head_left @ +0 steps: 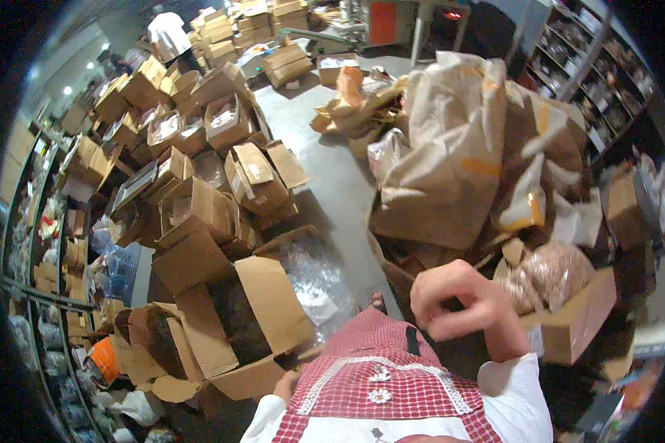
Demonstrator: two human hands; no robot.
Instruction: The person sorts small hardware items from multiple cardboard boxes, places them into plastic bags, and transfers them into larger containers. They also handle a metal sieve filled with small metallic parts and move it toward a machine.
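Note:
My right hand [454, 299] is raised in front of the red checked apron [377, 362], its fingers curled in toward the thumb. Nothing shows in it. Just beyond this hand lies a large heap of beige sacking [443, 155], and to its right is a cardboard box [580, 317] bearing clear bags of pinkish-brown contents [558, 273]. My left hand [287, 384] hangs low at my side beside an open cardboard box [277, 303]; its fingers are mostly hidden. A crumpled clear plastic bag [318, 284] lies by that box's flap.
Many open cartons [199, 210] crowd the left side, with metal shelving [41, 288] beyond them. A grey floor aisle [325, 192] runs between the cartons and sacking. A person in a white top [168, 35] stands far back left. Packed shelves [595, 74] line the right.

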